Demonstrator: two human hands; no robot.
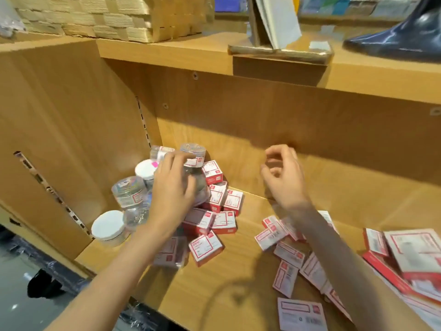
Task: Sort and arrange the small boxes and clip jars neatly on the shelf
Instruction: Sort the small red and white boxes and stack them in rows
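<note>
On the wooden shelf (pixel 238 278), several clear clip jars stand at the left: one with a white lid (pixel 108 228), one tilted (pixel 128 189), one at the back (pixel 192 151). My left hand (pixel 171 189) grips another clear jar (pixel 199 185) that lies on a pile of small red-and-white boxes (pixel 214 211). My right hand (pixel 284 175) hovers above the bare middle of the shelf, its fingers loosely curled and holding nothing. More small boxes (pixel 286 242) lie scattered under my right forearm.
Larger red-and-white boxes (pixel 410 254) are stacked at the far right. The shelf's side panel (pixel 59 130) closes the left, the back panel (pixel 286 120) the rear. The board above carries stacked paper packs (pixel 107 17), a gold stand (pixel 279 51) and a dark boot (pixel 405 37).
</note>
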